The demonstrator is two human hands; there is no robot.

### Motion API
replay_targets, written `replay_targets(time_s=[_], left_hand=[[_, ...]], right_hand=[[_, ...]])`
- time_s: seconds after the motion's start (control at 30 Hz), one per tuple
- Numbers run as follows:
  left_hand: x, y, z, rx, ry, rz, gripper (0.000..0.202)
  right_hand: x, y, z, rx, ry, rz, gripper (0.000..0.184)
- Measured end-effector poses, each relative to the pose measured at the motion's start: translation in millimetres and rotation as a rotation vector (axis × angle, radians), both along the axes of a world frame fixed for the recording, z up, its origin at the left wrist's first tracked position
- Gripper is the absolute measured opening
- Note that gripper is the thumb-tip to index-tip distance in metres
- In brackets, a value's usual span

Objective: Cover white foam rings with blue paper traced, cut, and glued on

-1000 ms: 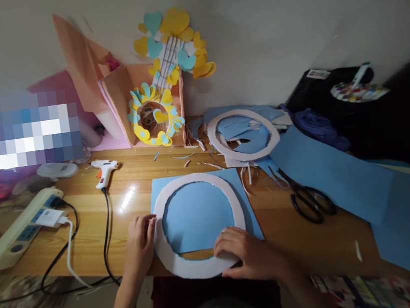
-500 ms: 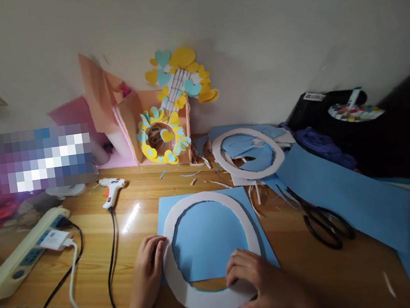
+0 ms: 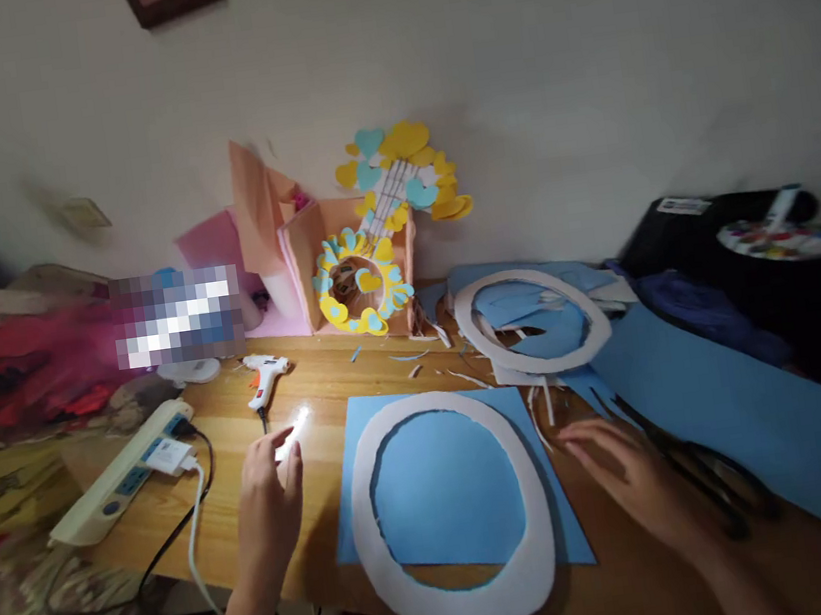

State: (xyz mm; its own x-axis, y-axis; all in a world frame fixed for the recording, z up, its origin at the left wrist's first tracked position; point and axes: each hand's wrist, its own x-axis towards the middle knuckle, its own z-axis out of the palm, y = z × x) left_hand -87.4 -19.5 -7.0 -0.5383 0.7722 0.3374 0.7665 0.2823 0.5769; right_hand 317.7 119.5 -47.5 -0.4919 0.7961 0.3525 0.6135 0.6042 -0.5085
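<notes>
A white oval ring (image 3: 535, 533), cut from board with a ragged inner edge, lies over a light blue sheet (image 3: 445, 484) at the front of the table. Its near end reaches past the sheet to the table edge. My left hand (image 3: 272, 487) hovers left of the ring, fingers apart, holding nothing, just in front of the white glue gun (image 3: 269, 379). To the right of the sheet, my right hand (image 3: 625, 471) is lifted with fingers stretched and nothing in them. Black-handled scissors (image 3: 713, 484) lie right beside it, partly hidden by that hand.
A second white ring (image 3: 468, 315) lies on blue scraps at the back. Behind stands a box (image 3: 299, 262) with a heart-covered yellow and blue craft (image 3: 363, 319). A power strip (image 3: 82, 517) with cables sits left. A long blue sheet (image 3: 798, 438) covers the right side.
Both hands have let go of the white ring and moved apart, the left one leftward and up, the right one rightward. The ring stays on the blue sheet; the view has shifted.
</notes>
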Motion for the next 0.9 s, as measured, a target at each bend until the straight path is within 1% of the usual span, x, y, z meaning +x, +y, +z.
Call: replay_targets(time_s=[0.03,0.1,0.2,0.27,0.33,0.43,0.53,0.6,0.67,0.77,0.83,0.9], left_hand=[[8.5,0.5,-3.7,-0.004,-0.012,-0.056,0.033],[27.8,2.0,-14.8,-0.011,-0.034,-0.208,0.031],[51.3,9.2,-36.3,-0.026,-0.006,-0.44,0.033],[57.9,18.2,-50.8,-0.033,0.075,-0.507,0.04],[57.0,28.6,-63.8,-0.042,0.174,-0.502,0.048],[48.0,40.6,-77.8,-0.081,0.27,-0.463,0.055],[39.3,45.1,-84.8,-0.071,0.287,-0.478,0.05],[35.9,45.3,-86.9,-0.038,0.26,-0.5,0.045],[34.1,44.9,-88.2,-0.032,0.209,-0.497,0.042],[32.7,44.7,-88.9,-0.053,0.132,-0.462,0.042],[32.6,44.8,-88.0,-0.063,0.094,-0.449,0.042],[32.9,45.1,-85.9,-0.076,0.072,-0.434,0.043]], right_hand=[[12.8,10.5,-0.3,0.035,-0.052,-0.05,0.018],[36.6,28.1,-2.2,0.096,-0.145,-0.157,0.018],[63.3,42.9,-4.7,0.078,-0.255,-0.31,0.019],[75.2,44.7,-5.2,0.053,-0.282,-0.398,0.019],[83.9,41.2,-5.9,0.032,-0.288,-0.45,0.017],[94.4,30.2,-9.2,0.011,-0.283,-0.472,0.016],[103.9,21.3,-13.6,0.012,-0.261,-0.465,0.018],[110.6,21.5,-13.8,0.026,-0.246,-0.472,0.019],[117.4,28.7,-10.4,0.044,-0.244,-0.502,0.02],[124.6,50.9,-0.9,0.047,-0.282,-0.538,0.024],[124.2,70.2,4.1,0.024,-0.328,-0.533,0.035],[118.0,89.2,5.4,-0.012,-0.374,-0.516,0.051]])
